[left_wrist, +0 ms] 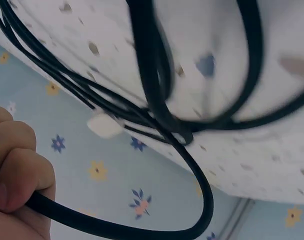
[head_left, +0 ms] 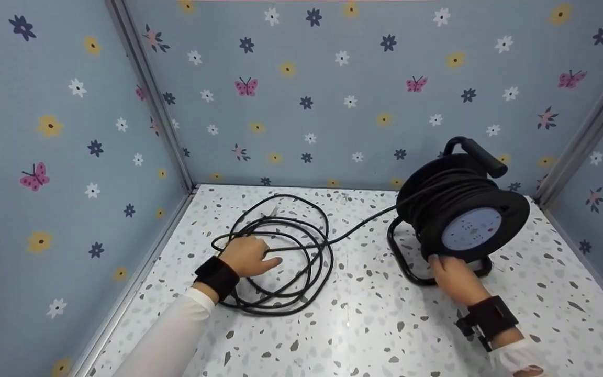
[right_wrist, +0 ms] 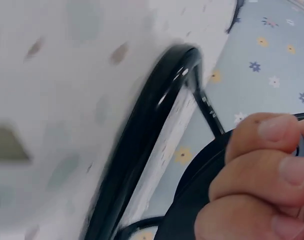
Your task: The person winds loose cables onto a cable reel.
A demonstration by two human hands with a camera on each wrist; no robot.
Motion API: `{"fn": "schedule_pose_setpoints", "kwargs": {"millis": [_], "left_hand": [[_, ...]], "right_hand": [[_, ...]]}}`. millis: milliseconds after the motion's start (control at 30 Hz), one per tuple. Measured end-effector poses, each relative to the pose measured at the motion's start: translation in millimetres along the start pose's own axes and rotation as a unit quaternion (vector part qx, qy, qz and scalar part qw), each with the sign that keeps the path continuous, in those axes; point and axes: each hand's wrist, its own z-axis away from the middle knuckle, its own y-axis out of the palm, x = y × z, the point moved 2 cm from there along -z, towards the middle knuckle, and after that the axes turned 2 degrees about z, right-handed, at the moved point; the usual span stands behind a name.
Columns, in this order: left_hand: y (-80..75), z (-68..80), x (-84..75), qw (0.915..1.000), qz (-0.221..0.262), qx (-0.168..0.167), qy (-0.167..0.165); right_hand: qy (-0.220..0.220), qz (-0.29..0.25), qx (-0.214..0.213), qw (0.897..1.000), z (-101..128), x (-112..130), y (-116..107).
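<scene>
Two bare hands, mine, are at work around a black cable reel (head_left: pixel 456 208) that stands on a white speckled tabletop (head_left: pixel 356 327). Well to the left of the reel, my left hand (head_left: pixel 245 255) is turned back upward, its fingers curled round the black cable (left_wrist: pixel 112 228), with the thumb pointing toward the reel. My left forearm, in a white sleeve, slants up from the near edge, a dark band (head_left: pixel 218 277) round the wrist. Loose loops (head_left: pixel 275 313) of the same cable lie under and about that hand, left of the reel, and one length runs from them up to the drum. A pale tag (left_wrist: pixel 106 125) shows beside the cable in the left wrist view (its markings cannot be read).

Right at the reel's near lower edge, my right hand (head_left: pixel 457 280) reaches up with fingers bent, gripping the rim of the front disc just below the round, pale panel (head_left: pixel 471 230). That wrist also wears a dark band (head_left: pixel 494 317). Bent tubing (right_wrist: pixel 144 125) forms the stand beneath the reel, and a carrying handle (head_left: pixel 484 158) juts above it. Behind the reel rises a blue wall (head_left: pixel 333 78) printed with flowers and butterflies.
</scene>
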Motion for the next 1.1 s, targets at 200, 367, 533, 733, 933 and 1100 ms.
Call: {"fn": "schedule_pose_setpoints", "kwargs": {"millis": [200, 367, 533, 733, 933, 1100], "left_hand": [[19.0, -1.0, -19.8, 0.9996, 0.024, 0.011, 0.010], [27.1, -6.8, -32.6, 0.9993, 0.032, 0.019, 0.009], [32.0, -13.6, -47.6, 0.9983, 0.051, 0.023, 0.016], [32.4, -21.3, -66.8, 0.9937, 0.108, -0.006, 0.031], [31.1, -33.6, -85.2, 0.9912, 0.123, -0.030, 0.039], [37.9, -45.4, -103.2, 0.9916, 0.121, -0.026, 0.038]], "right_hand": [[-0.001, -0.024, -0.016, 1.000, 0.6, 11.1, -4.5], [-0.017, -0.046, -0.045, 0.998, 1.3, 21.3, -8.7], [-0.031, -0.090, -0.073, 0.993, 3.7, 32.3, -15.8], [-0.036, -0.086, -0.093, 0.991, 4.0, 44.8, -33.6], [-0.028, -0.081, -0.096, 0.992, 5.0, 54.1, -54.6], [-0.031, -0.099, -0.127, 0.986, 7.0, 56.4, -65.9]]}}
